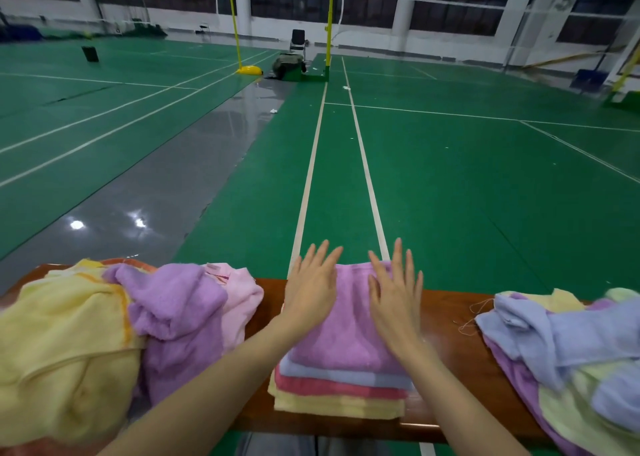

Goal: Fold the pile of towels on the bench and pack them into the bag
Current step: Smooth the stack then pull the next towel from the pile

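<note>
Purple folded towel (349,320) tops a neat stack (341,391) mid-bench, stack edges roughly flush with the wooden bench's (446,320) near edge. Left hand (311,294) and right hand (394,299) lie flat on it, fingers straight and spread, gripping nothing. Unfolded pile (104,334) crowds the left end; another loose heap (568,355) at right. Bare bench strips flank the stack. Open green court floor (467,185) beyond.

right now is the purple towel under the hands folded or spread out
Folded: the purple towel lies as a neat rectangle atop the towel stack, left hand and right hand flat on it.
</note>
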### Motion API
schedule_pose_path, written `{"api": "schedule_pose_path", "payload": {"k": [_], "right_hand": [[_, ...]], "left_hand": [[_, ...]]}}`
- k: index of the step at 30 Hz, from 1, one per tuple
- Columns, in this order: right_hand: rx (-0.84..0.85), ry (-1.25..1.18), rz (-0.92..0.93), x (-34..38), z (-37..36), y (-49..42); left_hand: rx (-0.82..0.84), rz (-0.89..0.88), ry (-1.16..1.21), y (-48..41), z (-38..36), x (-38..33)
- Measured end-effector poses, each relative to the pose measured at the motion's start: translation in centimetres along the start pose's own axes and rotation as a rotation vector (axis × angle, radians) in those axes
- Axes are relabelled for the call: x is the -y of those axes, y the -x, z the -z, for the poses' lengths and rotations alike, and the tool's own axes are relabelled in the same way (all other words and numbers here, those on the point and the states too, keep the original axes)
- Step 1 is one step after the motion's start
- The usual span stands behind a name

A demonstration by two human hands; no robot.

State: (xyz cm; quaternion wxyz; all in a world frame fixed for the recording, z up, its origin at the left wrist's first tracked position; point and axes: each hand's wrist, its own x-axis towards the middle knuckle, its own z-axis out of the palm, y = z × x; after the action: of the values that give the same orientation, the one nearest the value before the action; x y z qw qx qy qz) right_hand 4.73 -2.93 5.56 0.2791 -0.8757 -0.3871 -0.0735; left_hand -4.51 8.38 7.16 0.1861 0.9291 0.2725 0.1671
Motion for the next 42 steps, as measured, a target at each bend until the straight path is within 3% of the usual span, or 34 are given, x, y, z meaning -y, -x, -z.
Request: {"api": "schedule_pose_path", "payload": {"k": [5,8,17,42], "right_hand": [[0.250,0.179,-0.029,-0.1,-0.9,1.7],[0.355,0.112,-0.139,-0.4,-1.1,2.8],[0.309,0.067,-0.194,-0.2,-1.6,3.4],[0.274,0.080,-0.162,-0.4,-1.1,3.7]], "left_hand": [[0.185,-0.034,-0.200,3.3,-2.1,0.0],[0.189,0.001,-0.240,4.2,-3.3,0.9],[0.132,0.031,-0.180,4.3,-4.2,1.1],[0.246,0.026,-0.177,4.4,-3.6,0.5]]}}
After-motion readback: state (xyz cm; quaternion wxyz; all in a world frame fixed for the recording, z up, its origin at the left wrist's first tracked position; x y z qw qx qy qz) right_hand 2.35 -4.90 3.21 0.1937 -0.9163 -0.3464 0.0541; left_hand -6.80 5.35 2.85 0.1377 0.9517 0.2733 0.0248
